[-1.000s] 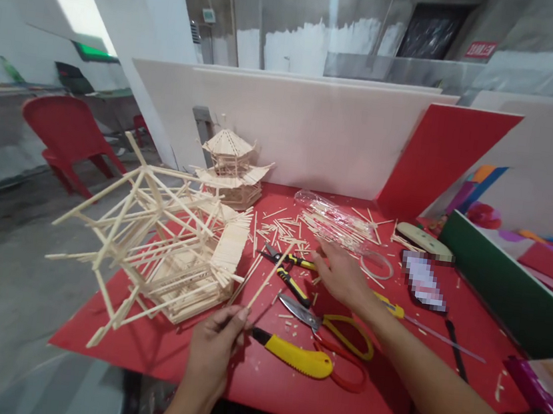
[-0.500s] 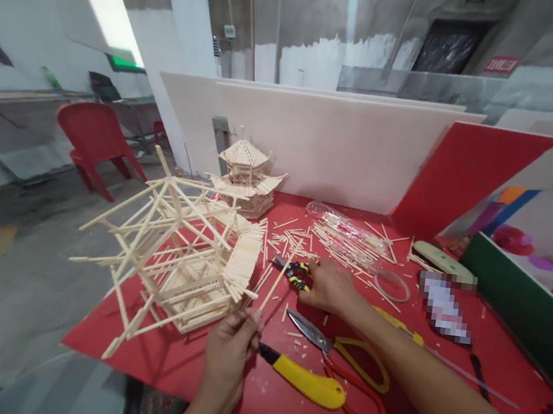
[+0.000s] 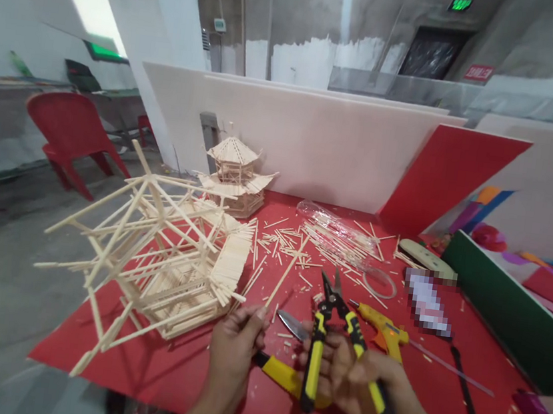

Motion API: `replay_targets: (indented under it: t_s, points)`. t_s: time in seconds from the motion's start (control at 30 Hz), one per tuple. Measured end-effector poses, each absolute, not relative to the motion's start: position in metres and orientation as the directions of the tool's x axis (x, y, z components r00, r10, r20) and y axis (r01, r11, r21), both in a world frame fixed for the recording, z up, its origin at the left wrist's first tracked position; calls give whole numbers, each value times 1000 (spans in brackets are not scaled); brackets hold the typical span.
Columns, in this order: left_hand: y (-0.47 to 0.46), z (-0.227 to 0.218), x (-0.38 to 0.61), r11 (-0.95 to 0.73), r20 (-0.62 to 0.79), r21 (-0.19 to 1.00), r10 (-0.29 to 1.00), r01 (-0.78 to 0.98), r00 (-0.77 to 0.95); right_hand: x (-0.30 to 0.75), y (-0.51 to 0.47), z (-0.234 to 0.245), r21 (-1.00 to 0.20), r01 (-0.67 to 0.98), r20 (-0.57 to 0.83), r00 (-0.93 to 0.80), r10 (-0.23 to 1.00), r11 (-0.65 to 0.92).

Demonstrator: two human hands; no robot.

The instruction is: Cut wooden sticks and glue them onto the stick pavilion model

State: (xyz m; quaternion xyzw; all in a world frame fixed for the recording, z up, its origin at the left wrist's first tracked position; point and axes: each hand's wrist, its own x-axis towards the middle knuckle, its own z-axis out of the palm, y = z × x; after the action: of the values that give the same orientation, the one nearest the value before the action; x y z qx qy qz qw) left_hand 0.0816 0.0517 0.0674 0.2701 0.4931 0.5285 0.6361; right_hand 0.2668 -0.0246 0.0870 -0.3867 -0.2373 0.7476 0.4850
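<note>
My left hand [image 3: 233, 349] pinches a thin wooden stick [image 3: 287, 272] that slants up and away over the red table [image 3: 176, 369]. My right hand [image 3: 353, 381] grips yellow-and-black cutting pliers [image 3: 330, 321], jaws pointing away, just right of the stick. A large stick-built frame model [image 3: 164, 254] lies tilted at the left. A smaller stick pagoda [image 3: 233, 175] stands behind it. Under my hands lie a yellow utility knife [image 3: 281, 374] and scissors, of which only the blade [image 3: 291, 324] shows.
Loose sticks [image 3: 287, 242] and a clear plastic bag of sticks [image 3: 338, 238] litter the table's middle. A yellow glue gun [image 3: 385, 328], a tape ring [image 3: 381, 282] and a blurred phone [image 3: 426, 299] lie right. White and red boards [image 3: 442, 173] stand behind. A red chair [image 3: 68, 134] stands far left.
My right hand picked the pliers off the table and drew them toward me, next to the stick. My left hand kept its hold on the stick.
</note>
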Motion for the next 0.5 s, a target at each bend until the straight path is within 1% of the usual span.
replay_targets:
  t_s: [0.03,0.07,0.1,0.17,0.2,0.27,0.3,0.37,0.43,0.5]
  points:
    - [51,69,82,282,-327,873,944,-398,-49,265,-29,88,-747,-498,-375,-230,898,-440]
    - [50,70,83,266,-310,884,949,-385,-55,265,-33,91,-778,-420,-406,-233,884,-468]
    - [49,72,83,247,-289,897,955,-367,-62,265,-36,95,-815,-305,-439,-231,868,-493]
    - [46,74,83,205,-239,926,968,-318,-72,266,-39,107,-857,16,-506,-207,837,-514]
    - [45,74,83,185,-214,939,974,-291,-69,265,-40,113,-855,185,-514,-176,839,-485]
    - [41,75,83,151,-169,958,984,-243,-52,262,-40,123,-824,447,-439,-113,891,-349]
    - [40,75,84,137,-150,965,988,-225,-40,259,-40,125,-802,533,-374,-93,923,-271]
    - [37,77,84,119,-123,974,992,-193,-8,254,-40,123,-747,648,-255,-72,964,-149]
    - [34,81,85,102,-99,982,995,-157,26,251,-41,119,-683,723,-206,-52,977,-105]
    - [32,85,85,73,-67,992,996,-103,59,248,-41,115,-619,779,-202,-39,979,-97]
